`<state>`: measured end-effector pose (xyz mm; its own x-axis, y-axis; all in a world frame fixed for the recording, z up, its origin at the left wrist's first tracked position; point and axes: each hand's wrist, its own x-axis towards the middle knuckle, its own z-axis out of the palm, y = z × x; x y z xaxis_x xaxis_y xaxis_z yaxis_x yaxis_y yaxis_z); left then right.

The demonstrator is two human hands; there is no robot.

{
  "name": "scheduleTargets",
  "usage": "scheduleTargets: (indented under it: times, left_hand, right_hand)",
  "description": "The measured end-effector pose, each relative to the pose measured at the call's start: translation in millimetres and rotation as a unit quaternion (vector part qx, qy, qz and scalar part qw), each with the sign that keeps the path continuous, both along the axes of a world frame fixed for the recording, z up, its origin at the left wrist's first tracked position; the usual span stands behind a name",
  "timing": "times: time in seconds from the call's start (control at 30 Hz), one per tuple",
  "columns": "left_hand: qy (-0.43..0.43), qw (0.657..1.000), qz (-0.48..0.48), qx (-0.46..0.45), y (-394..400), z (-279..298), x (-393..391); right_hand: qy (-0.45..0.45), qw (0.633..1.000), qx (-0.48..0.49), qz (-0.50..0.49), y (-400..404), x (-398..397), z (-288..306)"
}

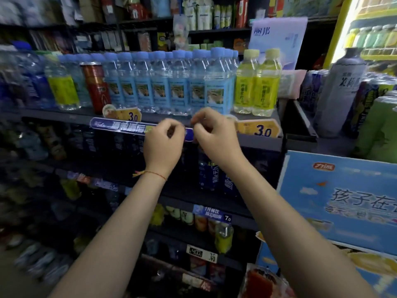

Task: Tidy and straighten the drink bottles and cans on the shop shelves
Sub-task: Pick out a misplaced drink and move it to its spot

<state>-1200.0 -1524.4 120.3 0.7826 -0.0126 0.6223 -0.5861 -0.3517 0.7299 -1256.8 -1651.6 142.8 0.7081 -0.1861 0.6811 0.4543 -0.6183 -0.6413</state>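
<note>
A row of clear water bottles (178, 87) with blue caps and blue labels stands upright along the top shelf (262, 143). To their right stand two yellow drink bottles (256, 84). A red can (95, 87) and a yellow-labelled bottle (63, 89) stand to their left. My left hand (164, 145) and my right hand (214, 134) are raised side by side in front of the shelf edge, just below the water bottles. Both have curled fingers with nothing visible in them. They partly cover a blue label strip (120, 126) on the shelf edge.
Yellow price tags (258, 128) marked 3.0 hang on the shelf edge. Dark blue bottles (209, 173) fill the shelf below, with more drinks lower down. A large grey bottle (341, 91) and cans stand at the right, above a blue cardboard display (343, 201).
</note>
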Motion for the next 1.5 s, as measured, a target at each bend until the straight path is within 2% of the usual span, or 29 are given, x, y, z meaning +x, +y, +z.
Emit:
scheduleTargets:
  times: [0.1,0.23,0.37,0.47,0.6,0.77,0.87,0.93,1.03,1.13,1.27,1.37,1.5]
  left_hand:
    - [0.098,0.995,0.005,0.020,44.8,-19.9,20.4]
    - [0.167,0.985,0.026,0.028,117.2,-34.8,45.9]
    - [0.176,0.984,0.037,0.007,203.9,-34.8,80.7]
    - [0.149,0.987,0.049,-0.017,266.1,-22.2,120.6]
    - [0.111,0.993,0.033,-0.020,337.1,-0.7,195.6]
    - [0.114,0.993,-0.008,-0.017,390.0,15.3,272.4]
    - [0.086,0.995,-0.016,0.044,404.1,8.3,303.4]
    - [0.036,0.990,-0.010,0.137,405.7,-0.1,319.9]
    - [-0.014,0.962,0.012,0.272,403.5,-8.0,336.9]
    - [-0.038,0.946,0.034,0.321,401.1,-18.4,344.9]
    - [-0.075,0.949,0.047,0.303,401.1,-28.5,345.7]
    - [-0.061,0.963,0.033,0.259,397.9,-23.5,342.4]
    - [-0.032,0.995,-0.064,0.069,383.6,7.0,311.1]
  right_hand:
    - [0.086,0.995,-0.011,0.049,27.8,23.1,-24.9]
    - [0.151,0.984,-0.026,0.093,88.5,61.2,-45.0]
    - [0.175,0.973,-0.036,0.144,172.0,100.8,-34.5]
    - [0.129,0.978,-0.049,0.159,236.6,138.8,-14.4]
    - [0.078,0.991,-0.034,0.104,309.0,208.4,16.8]
    - [0.119,0.993,0.003,-0.010,362.9,314.3,39.0]
    - [0.133,0.986,0.038,-0.091,371.7,362.4,40.9]
    - [0.133,0.980,0.039,-0.143,379.7,375.4,44.3]
    - [0.154,0.967,0.022,-0.200,386.0,386.9,44.9]
    - [0.145,0.964,0.016,-0.223,386.3,391.1,45.3]
    - [0.119,0.969,0.013,-0.218,381.8,385.3,44.4]
    - [0.096,0.979,0.029,-0.179,379.7,367.4,44.6]
    - [0.059,0.994,0.044,-0.082,371.9,323.9,54.1]
